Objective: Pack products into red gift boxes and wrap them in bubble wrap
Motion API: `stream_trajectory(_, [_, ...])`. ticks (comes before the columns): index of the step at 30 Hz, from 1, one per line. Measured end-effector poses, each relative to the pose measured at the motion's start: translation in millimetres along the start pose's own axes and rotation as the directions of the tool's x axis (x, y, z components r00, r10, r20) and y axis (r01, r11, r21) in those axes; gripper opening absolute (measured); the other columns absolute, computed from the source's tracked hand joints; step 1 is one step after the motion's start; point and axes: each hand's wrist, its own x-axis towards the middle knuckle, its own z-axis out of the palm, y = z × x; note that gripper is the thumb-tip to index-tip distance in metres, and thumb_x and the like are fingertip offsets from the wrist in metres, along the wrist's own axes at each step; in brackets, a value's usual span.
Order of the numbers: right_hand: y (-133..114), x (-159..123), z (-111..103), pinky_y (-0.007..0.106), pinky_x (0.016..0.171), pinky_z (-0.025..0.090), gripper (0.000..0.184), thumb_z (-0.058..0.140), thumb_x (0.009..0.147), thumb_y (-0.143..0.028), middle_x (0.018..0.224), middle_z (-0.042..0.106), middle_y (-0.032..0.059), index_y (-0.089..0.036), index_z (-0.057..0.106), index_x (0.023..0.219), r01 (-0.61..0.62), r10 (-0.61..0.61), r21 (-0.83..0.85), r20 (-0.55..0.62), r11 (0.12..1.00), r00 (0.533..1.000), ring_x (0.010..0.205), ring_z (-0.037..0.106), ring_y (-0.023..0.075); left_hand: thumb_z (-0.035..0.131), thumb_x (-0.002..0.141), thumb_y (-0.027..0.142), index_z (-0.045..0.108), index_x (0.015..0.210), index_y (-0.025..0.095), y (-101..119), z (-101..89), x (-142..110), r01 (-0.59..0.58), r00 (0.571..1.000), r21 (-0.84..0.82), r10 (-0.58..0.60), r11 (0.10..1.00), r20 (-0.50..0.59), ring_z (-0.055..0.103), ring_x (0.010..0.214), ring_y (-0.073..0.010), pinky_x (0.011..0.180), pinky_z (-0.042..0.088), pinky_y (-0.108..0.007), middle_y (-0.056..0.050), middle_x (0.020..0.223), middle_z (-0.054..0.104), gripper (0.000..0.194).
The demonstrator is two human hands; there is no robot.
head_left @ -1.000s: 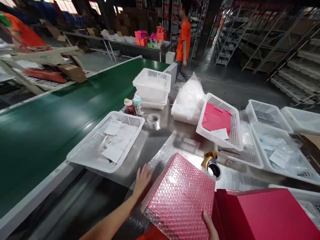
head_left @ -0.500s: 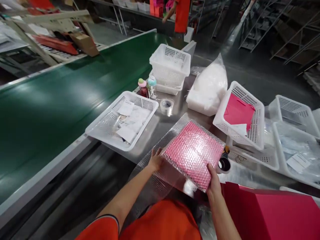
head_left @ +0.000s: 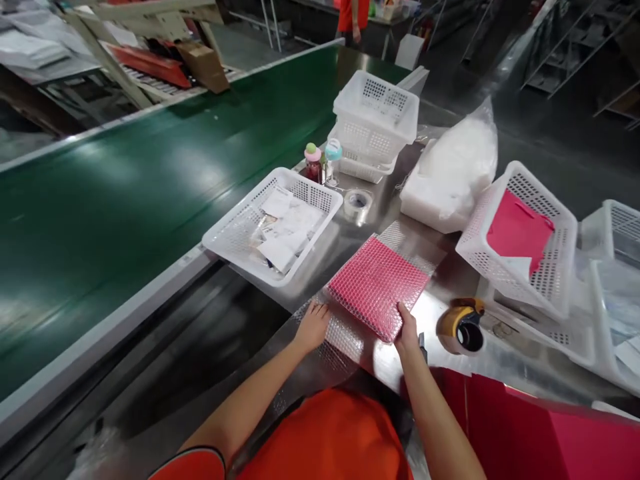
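Observation:
A flat pink package (head_left: 379,287) wrapped in bubble wrap lies in front of me on the metal table. My right hand (head_left: 407,328) grips its near right corner, thumb on top and the other fingers mostly hidden. Under and beside the package spreads a loose sheet of bubble wrap (head_left: 345,337). At the left edge of that sheet, my left hand (head_left: 313,327) is closed on the wrap, just off the package's left corner. A tape dispenser (head_left: 461,327) with a yellow and black body stands to the right of the package.
Beyond the package are a basket of papers (head_left: 273,227), a tape roll (head_left: 357,205), two small bottles (head_left: 323,163) and stacked baskets (head_left: 375,113). A green conveyor (head_left: 125,180) runs along the left. Right are a tilted basket (head_left: 520,233) and a large pink box (head_left: 540,427).
The package has been lowered flat onto the bubble wrap sheet. My left hand has shifted from the package's edge to the sheet. The view has turned slightly left.

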Motion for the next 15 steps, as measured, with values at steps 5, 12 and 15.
stream_trajectory(5, [8,0,-4,0.037,0.066,0.058,0.04,0.087,0.057,-0.042,0.078,0.072,0.0016,-0.021,0.068,0.084,0.001,-0.001,-0.03,-0.015,1.0,1.0,0.071,0.068,0.0231,0.049,0.094,0.014,0.07,0.119,0.015,3,2.0,-11,0.065,0.996,0.029,-0.063,0.997,-0.068,0.059,0.121,-0.0308,0.111,0.04,-0.054,-0.016,0.125,0.068,0.033])
stream_trajectory(12, [24,1,-6,0.033,0.062,0.056,0.04,0.085,0.062,-0.045,0.084,0.072,0.0002,-0.021,0.068,0.089,-0.009,0.009,-0.045,0.005,0.999,1.0,0.07,0.067,0.0198,0.048,0.097,0.016,0.071,0.115,0.014,8,2.0,-14,0.112,0.992,0.004,-0.111,0.994,-0.057,0.062,0.108,-0.0283,0.11,0.04,-0.052,-0.014,0.115,0.071,0.03])
stream_trajectory(15, [30,3,-8,0.033,0.064,0.057,0.039,0.084,0.062,-0.045,0.084,0.073,0.0004,-0.021,0.068,0.088,-0.017,0.017,-0.046,0.0,0.999,1.0,0.071,0.067,0.0194,0.049,0.096,0.015,0.071,0.119,0.015,8,0.4,-15,0.128,0.991,-0.006,-0.128,0.992,-0.044,0.062,0.111,-0.0275,0.114,0.036,-0.051,-0.013,0.118,0.071,0.031])
